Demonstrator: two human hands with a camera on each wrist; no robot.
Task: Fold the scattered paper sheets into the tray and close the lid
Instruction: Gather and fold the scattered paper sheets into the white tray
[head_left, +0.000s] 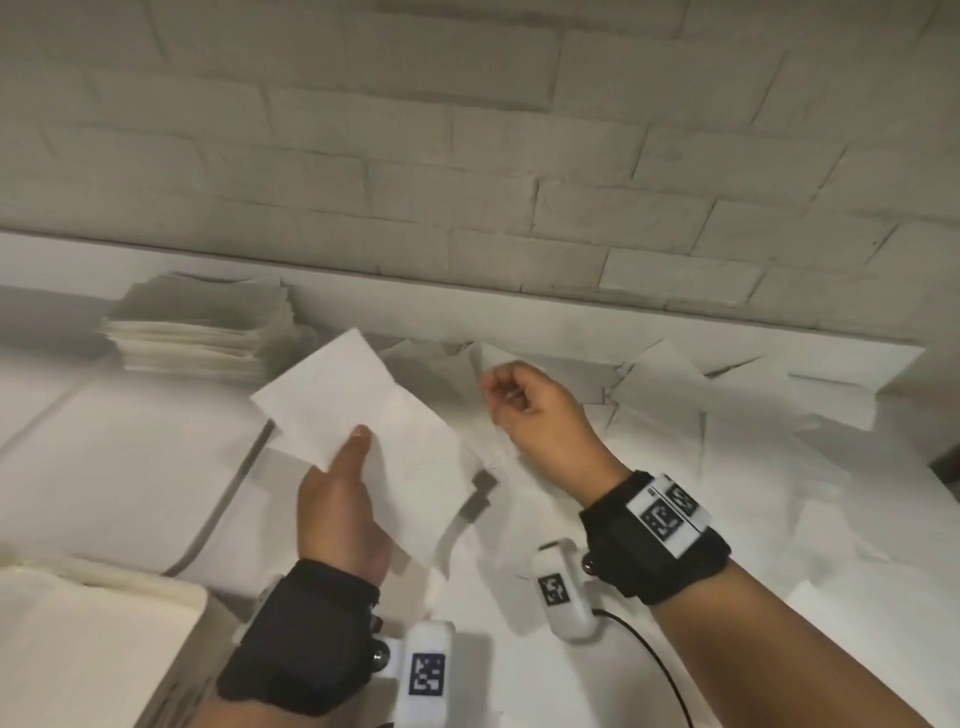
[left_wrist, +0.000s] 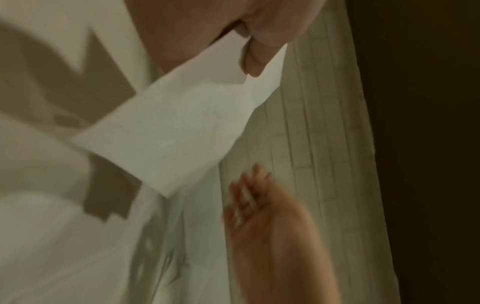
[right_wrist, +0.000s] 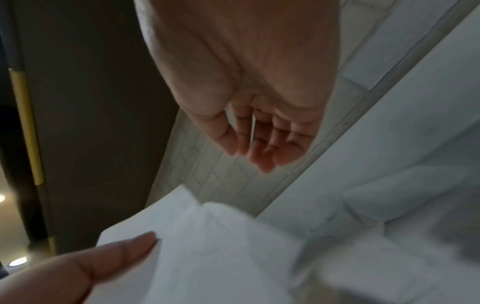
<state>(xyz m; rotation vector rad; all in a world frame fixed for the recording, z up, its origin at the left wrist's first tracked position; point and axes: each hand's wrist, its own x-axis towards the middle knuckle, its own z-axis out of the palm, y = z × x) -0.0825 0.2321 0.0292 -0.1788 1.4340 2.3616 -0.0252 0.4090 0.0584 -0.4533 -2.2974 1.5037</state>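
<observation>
White bricks stand behind our table (head_left: 130, 467). Our left hand (head_left: 340, 512) pinches 1 folded sheet (head_left: 358, 415) near the stack (head_left: 200, 332). Our right hand (head_left: 535, 410) hangs loose, holding nothing. We think a weak pinch could drop it.

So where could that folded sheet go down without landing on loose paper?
Flattest room: the smooth white sheets left of the left hand, below the stack. Crowded: loose sheets beyond the right hand, along the wall.
</observation>
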